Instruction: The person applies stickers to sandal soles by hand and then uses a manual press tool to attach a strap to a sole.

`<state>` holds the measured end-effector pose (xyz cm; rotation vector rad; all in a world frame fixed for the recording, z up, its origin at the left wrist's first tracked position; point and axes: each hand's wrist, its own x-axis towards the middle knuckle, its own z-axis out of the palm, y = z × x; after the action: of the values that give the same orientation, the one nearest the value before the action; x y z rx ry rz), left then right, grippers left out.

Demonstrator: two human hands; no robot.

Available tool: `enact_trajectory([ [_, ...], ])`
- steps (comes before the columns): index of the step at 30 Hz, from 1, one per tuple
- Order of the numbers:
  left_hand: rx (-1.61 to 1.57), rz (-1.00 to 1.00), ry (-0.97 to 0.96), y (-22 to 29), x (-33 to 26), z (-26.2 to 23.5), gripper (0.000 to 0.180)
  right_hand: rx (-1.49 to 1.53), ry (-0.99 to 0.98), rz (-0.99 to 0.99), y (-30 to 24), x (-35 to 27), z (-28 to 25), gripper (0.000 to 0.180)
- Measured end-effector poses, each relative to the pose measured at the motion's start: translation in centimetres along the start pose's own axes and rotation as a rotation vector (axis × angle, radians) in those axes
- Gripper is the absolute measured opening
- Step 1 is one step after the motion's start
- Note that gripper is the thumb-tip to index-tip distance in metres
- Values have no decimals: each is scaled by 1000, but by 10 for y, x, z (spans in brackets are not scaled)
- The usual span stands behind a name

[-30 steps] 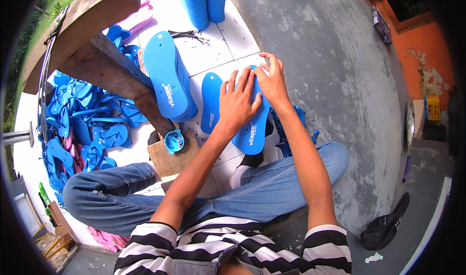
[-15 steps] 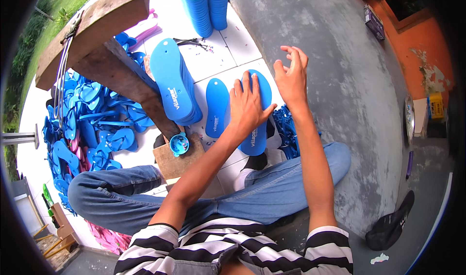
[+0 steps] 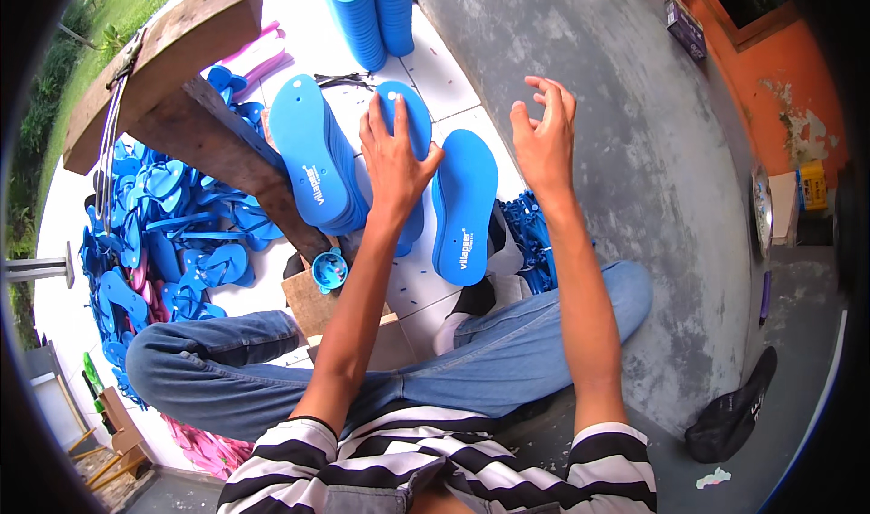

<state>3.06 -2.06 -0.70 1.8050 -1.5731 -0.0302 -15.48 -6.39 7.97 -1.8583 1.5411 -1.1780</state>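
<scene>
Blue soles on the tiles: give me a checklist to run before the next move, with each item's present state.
1. Left hand flat on the middle sole: ok.
2. Right hand free, fingers spread, holding nothing: ok.
3. Loose sole beside the right hand lies flat, uncovered: ok.
4. Leaning pile of soles propped steady against the wooden beam: cannot tell.
5. Small blue cup upright, apart from both hands: ok.
6. Strap holes in the loose sole all punched through: cannot tell.
</scene>
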Motion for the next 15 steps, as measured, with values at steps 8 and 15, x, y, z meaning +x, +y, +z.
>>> enact_trajectory([
  [8,166,-187,-309,-96,-73,91,98,31,-41,-12,-7,-3,7,38],
  [15,115,-251,-329,-93,-108,96,104,8,-47,-30,-3,-4,6,38],
])
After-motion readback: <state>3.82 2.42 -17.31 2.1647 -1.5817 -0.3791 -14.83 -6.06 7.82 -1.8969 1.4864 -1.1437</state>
